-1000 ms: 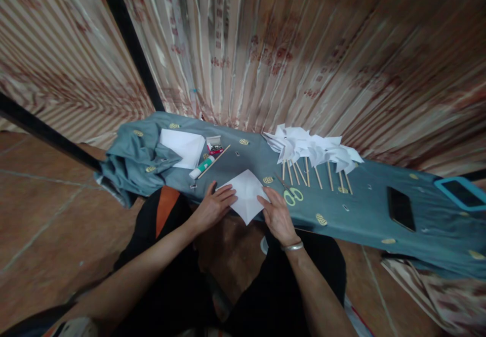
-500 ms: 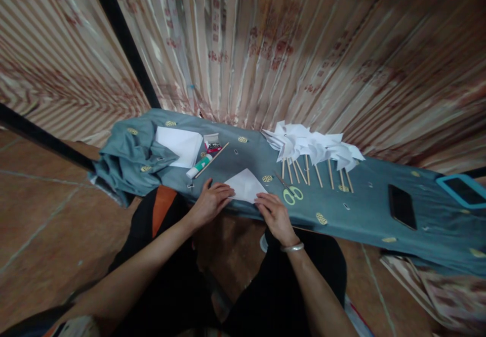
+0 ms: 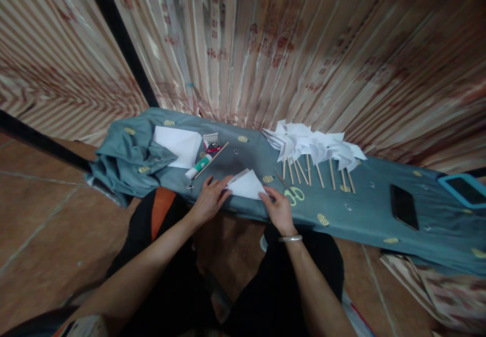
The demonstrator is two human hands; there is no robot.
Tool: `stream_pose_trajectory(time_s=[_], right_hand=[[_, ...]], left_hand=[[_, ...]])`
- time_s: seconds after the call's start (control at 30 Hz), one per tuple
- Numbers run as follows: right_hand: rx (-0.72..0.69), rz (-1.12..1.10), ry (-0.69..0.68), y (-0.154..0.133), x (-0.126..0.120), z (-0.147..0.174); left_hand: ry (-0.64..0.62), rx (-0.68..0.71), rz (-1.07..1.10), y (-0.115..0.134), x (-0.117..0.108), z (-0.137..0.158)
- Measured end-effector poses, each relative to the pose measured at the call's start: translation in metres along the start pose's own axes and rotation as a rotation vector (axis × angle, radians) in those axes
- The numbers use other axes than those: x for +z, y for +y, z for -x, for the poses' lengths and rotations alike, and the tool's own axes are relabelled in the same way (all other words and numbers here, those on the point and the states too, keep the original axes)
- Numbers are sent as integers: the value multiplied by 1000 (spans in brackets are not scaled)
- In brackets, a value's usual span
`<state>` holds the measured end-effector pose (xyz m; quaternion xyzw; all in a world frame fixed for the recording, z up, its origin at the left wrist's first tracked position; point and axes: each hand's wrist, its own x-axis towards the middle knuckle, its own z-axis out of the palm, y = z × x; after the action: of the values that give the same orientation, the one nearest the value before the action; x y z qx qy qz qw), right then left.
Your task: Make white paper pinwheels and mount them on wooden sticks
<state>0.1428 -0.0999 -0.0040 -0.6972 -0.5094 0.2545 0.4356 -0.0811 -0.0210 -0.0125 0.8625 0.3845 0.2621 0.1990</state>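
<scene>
A sheet of white paper, folded into a triangle with its layers slightly apart at the top left, is at the front edge of the cloth-covered table. My left hand pinches its left corner between thumb and fingers. At the right corner, my right hand, with a silver bangle on the wrist, grips the paper too. Scissors with pale green handles lie just beyond my right fingers. Left of the paper are a green and white glue stick and a thin wooden stick.
Several white paper pinwheels on wooden sticks lie at the back right. A stack of white paper and a small red box of pins are at the left. A black phone and a blue-framed device lie far right.
The paper's right corner has shifted right with my right hand. Its upper layers now show apart along the left edge. My left hand stays at the left corner.
</scene>
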Motion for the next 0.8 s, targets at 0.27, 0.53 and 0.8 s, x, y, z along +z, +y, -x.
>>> stream_pose_trajectory(time_s=[0.27, 0.53, 0.8], right_hand=[[19, 95, 74, 5, 6, -11], [-13, 181, 62, -1, 5, -15], [4, 134, 40, -2, 1, -23]], left_hand=[[67, 86, -127, 16, -6, 1], [-137, 276, -262, 42, 4, 11], [30, 30, 110, 3, -5, 0]])
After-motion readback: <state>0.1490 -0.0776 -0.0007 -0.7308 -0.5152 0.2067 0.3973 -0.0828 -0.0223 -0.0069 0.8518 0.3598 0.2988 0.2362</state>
